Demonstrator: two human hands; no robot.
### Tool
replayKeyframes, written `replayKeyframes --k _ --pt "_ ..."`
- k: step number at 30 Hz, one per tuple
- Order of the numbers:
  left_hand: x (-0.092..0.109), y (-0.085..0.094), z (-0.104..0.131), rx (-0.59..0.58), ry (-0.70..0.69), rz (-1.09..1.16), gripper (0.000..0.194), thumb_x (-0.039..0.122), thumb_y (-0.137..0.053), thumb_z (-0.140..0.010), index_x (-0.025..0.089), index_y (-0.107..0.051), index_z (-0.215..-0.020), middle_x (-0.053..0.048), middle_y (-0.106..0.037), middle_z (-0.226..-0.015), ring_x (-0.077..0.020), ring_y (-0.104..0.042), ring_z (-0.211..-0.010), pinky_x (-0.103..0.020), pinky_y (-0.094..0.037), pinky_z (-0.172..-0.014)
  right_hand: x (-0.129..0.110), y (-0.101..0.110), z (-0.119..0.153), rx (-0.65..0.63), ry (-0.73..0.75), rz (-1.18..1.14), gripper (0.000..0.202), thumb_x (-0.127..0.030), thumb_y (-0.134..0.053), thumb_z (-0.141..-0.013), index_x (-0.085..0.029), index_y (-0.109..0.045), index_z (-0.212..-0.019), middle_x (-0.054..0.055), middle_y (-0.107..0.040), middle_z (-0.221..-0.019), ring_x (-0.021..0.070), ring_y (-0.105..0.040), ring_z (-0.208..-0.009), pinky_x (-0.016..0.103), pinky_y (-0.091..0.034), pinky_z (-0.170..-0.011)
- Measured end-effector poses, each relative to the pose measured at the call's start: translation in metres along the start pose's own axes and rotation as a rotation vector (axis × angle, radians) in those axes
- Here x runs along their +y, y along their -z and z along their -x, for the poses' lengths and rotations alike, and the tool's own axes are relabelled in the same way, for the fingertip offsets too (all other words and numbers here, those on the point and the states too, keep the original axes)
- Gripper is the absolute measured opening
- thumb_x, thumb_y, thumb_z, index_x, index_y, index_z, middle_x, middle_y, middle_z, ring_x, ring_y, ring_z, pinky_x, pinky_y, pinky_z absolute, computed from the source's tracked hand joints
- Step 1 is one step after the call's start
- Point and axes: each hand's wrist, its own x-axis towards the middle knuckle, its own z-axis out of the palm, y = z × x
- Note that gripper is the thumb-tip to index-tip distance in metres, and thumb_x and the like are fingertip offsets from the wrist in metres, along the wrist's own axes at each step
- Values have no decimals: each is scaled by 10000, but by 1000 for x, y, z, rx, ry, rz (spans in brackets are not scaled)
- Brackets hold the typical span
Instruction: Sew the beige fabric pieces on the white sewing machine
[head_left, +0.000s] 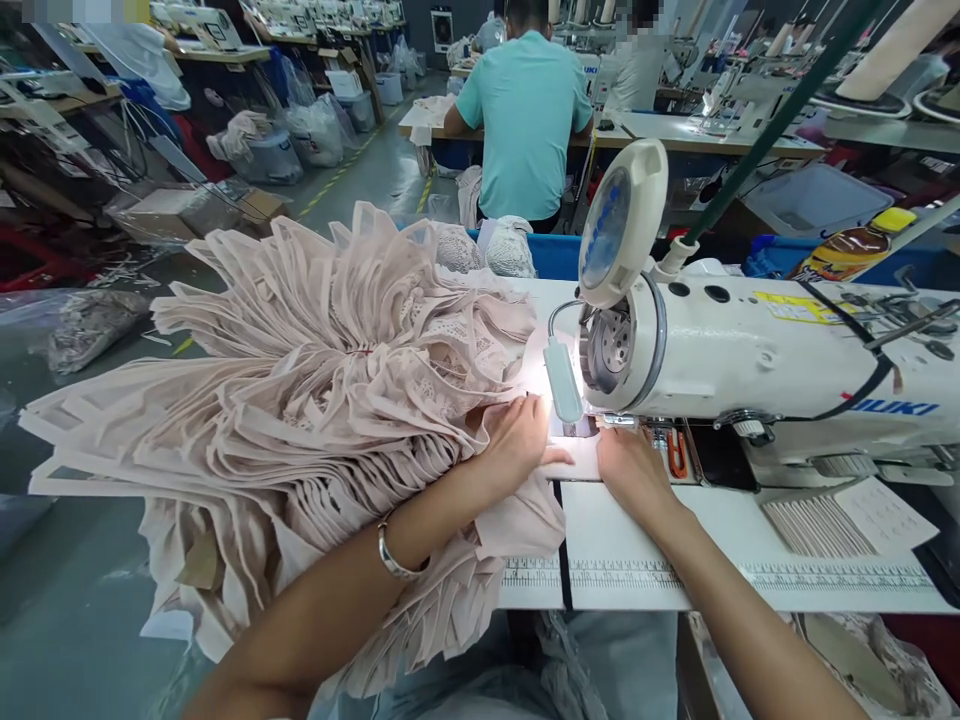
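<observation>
A white sewing machine (750,345) stands on the table, its lit head just in front of my hands. My left hand (517,440) is closed on a piece of pale pink fabric (525,515), left of the needle area, its thumb pointing right. On the other side, my right hand (630,465) curls at the fabric's right edge, close under the machine head. Its fingertips are partly hidden there. A large heap of pale pink garment pieces with lace (337,370) lies left of the machine and hangs over the table's front edge. The needle itself is hidden.
A small lamp (562,380) hangs between my hands and the machine head. A ruler strip (630,575) runs along the front edge. Fabric strips on a card (847,520) lie at right. Behind the machine is a bottle (855,245); a person in turquoise (529,125) sits ahead.
</observation>
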Motion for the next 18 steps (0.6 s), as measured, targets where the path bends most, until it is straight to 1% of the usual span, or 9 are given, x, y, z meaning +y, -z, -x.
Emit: replayKeyframes --k 2,3,5,7,9,11,14,15,18 --pt "0 5 7 -95 -133 71 453 383 -832 -787 150 -528 -1028 -86 -626 -1077 -213 -623 -967 -273 -511 -775 -1 1 1 50 9 9 377 -79 -332 -940 -145 -669 -1098 136 -702 -858 274 -641 -853 418 -425 -874" --pt "-1 7 9 -131 -182 73 334 325 -773 -851 163 -528 -1010 -69 -615 -1087 -188 -611 -957 -251 -501 -759 -2 0 4 92 23 31 359 -83 -335 -946 -134 -671 -1062 141 -695 -849 274 -635 -842 416 -422 -868" --pt "-1 6 10 -114 -221 -9 40 157 -563 -970 181 -537 -953 -51 -612 -1070 -165 -592 -927 -242 -478 -734 -2 0 16 197 105 84 319 -99 -356 -961 -124 -672 -994 150 -691 -880 265 -625 -817 403 -417 -847" --pt "0 3 10 -58 -190 -121 201 49 -418 -987 181 -550 -913 -56 -618 -1041 -177 -585 -935 -264 -464 -750 6 2 33 316 229 108 275 -143 -398 -983 -140 -663 -908 133 -686 -889 246 -621 -807 377 -414 -817" --pt "3 0 10 -41 -226 -179 225 35 -406 -986 175 -568 -917 -63 -623 -996 -190 -586 -928 -281 -460 -757 25 6 55 451 289 90 267 -213 -452 -1002 -165 -635 -813 97 -666 -813 227 -616 -796 346 -412 -769" --pt "8 -3 13 -53 -345 -189 206 47 -427 -990 168 -579 -924 -58 -620 -938 -184 -590 -871 -281 -460 -730 57 12 77 602 149 87 257 -274 -497 -1001 -171 -629 -806 72 -627 -715 198 -574 -673 333 -399 -687" --pt "13 -8 19 -44 -516 -225 187 57 -450 -993 152 -592 -917 -64 -631 -933 -182 -607 -868 -286 -477 -742 117 22 103 716 -245 249 353 -432 -495 -979 -131 -666 -907 223 -648 -898 327 -604 -831 420 -404 -675" --pt "14 -9 21 -32 -548 -241 175 59 -457 -993 143 -598 -933 -74 -644 -968 -189 -619 -917 -295 -487 -783 136 24 109 721 -306 297 422 -503 -499 -957 -121 -670 -902 273 -637 -942 366 -602 -860 448 -401 -659" --pt "12 -14 26 10 -554 -288 181 40 -454 -994 102 -603 -1077 -130 -656 -1158 -218 -614 -1133 -323 -489 -921 173 25 121 632 -307 190 369 -473 -431 -949 -213 -653 -812 182 -627 -767 354 -606 -754 433 -378 -558"
